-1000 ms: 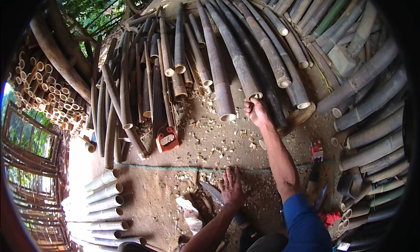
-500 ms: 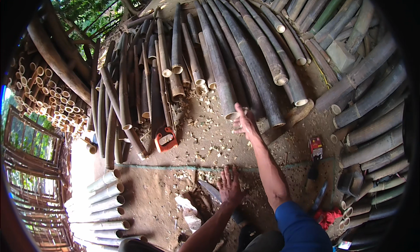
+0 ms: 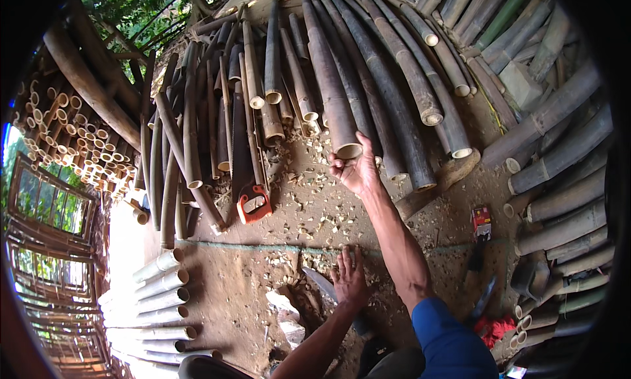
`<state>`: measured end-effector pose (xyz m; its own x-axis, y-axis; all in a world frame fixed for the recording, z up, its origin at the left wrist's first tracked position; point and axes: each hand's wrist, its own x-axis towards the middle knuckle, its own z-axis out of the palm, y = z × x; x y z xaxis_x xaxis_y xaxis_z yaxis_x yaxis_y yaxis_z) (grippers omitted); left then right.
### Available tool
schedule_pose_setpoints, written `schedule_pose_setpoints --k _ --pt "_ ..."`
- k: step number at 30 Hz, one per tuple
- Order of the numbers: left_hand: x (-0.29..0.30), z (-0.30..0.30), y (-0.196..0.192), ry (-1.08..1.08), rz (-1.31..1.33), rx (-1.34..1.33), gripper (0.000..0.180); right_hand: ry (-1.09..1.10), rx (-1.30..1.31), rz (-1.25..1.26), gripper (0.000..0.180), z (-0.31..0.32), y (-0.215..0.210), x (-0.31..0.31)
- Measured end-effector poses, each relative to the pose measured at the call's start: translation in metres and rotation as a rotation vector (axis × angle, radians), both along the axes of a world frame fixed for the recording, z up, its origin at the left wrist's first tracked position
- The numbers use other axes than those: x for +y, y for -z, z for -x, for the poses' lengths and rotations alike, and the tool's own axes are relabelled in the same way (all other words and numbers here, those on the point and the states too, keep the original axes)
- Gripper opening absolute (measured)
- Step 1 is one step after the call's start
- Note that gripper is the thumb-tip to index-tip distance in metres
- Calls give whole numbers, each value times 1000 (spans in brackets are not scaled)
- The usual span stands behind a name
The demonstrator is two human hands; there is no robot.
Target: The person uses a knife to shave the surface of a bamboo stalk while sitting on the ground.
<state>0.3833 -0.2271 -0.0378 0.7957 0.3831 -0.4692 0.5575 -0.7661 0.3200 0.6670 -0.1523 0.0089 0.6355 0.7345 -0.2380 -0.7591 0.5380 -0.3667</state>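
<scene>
My right hand (image 3: 355,173) reaches forward, its fingers curled around the lower rim of a thick dark bamboo pole (image 3: 330,90). That pole lies among several long poles leaning away from me. My left hand (image 3: 349,278) rests flat on the dirt ground with its fingers spread and holds nothing. Just left of it lies a machete blade (image 3: 320,284). Both forearms come in from the lower edge, the right one in a blue sleeve.
A handsaw with a red handle (image 3: 254,205) lies against thin poles. A green cord (image 3: 250,247) runs across the chip-strewn ground. Pale cut bamboo (image 3: 158,293) lies lower left, stacked bamboo ends (image 3: 72,142) at the left. A small red box (image 3: 482,221) and red cloth (image 3: 494,326) are right.
My right hand has shifted left from a neighbouring pole to the cut end of the thick dark pole and closed on its rim. My left hand has stayed on the ground.
</scene>
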Motion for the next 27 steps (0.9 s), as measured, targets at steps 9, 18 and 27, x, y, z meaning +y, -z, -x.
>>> schedule_pose_setpoints --k 9,18,27 --pt "-8 -10 -10 27 29 -18 126 516 -1150 1317 73 -61 28 43" --pt "-3 -2 -7 -17 35 -36 128 379 -1498 1921 78 -37 68 -5" --pt "-6 -3 -2 -3 4 -75 129 472 -1630 2075 78 -51 93 4"
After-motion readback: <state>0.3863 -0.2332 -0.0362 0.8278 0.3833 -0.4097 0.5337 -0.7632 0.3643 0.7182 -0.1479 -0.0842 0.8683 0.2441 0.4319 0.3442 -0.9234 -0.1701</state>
